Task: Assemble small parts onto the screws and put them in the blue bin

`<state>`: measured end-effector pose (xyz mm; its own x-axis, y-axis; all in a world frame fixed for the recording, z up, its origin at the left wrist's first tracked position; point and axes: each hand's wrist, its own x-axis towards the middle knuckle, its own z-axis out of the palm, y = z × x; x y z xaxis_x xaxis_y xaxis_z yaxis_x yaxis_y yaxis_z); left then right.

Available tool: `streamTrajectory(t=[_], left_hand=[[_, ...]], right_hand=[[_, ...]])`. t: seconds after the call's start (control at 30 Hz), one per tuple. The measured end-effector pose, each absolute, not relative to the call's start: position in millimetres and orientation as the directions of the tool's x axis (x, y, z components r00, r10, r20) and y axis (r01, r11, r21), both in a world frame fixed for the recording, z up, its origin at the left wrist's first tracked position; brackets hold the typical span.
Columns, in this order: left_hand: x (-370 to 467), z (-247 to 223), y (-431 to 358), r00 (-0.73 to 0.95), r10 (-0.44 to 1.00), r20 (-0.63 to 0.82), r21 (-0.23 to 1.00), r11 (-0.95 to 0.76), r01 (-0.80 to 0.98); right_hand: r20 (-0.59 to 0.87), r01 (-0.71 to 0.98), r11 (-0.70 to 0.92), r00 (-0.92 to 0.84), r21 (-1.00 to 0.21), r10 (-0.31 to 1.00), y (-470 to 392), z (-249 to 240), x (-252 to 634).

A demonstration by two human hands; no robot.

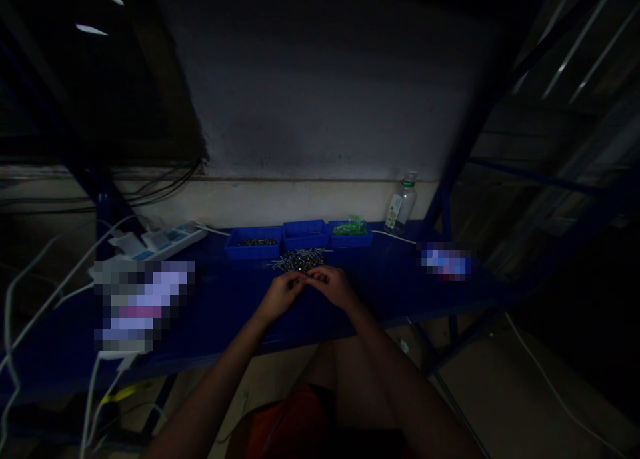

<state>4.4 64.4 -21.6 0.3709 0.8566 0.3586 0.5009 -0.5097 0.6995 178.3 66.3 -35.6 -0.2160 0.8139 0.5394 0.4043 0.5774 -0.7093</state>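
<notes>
My left hand (281, 296) and my right hand (334, 284) meet over the blue table, fingertips pinched together. Whatever lies between the fingers is too small and dark to make out. Just beyond the fingertips is a loose pile of thin, shiny metal pins (302, 259), perhaps rivets or screws. Behind the pile, three blue bins stand in a row. The left bin (235, 251) contains small dark metal parts. In the middle bin (305, 237) little shows, perhaps one thin piece. Green plastic pieces (354, 227) fill the right bin (361, 240).
A clear bottle (401, 205) stands against the wall at the back right. A power strip (170, 241) with white cables lies at the back left. Blurred-out lit objects rest on the table (220, 325) at both sides. Blue frame posts (445, 209) flank it.
</notes>
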Motion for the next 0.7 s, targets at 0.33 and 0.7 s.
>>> streamTrajectory(t=[0.33,0.7], left_hand=[[-23.7,5.9,83.0,0.180,0.817,0.547,0.554,-0.515,0.653],[-52.2,26.1,128.6,-0.083,0.800,0.594,0.229,-0.069,0.971]], right_hand=[[0.403,0.756,0.281,-0.025,-0.591,0.915,86.5,-44.9,181.8],[0.402,0.864,0.363,-0.212,-0.349,0.891,75.9,-35.6,174.6]])
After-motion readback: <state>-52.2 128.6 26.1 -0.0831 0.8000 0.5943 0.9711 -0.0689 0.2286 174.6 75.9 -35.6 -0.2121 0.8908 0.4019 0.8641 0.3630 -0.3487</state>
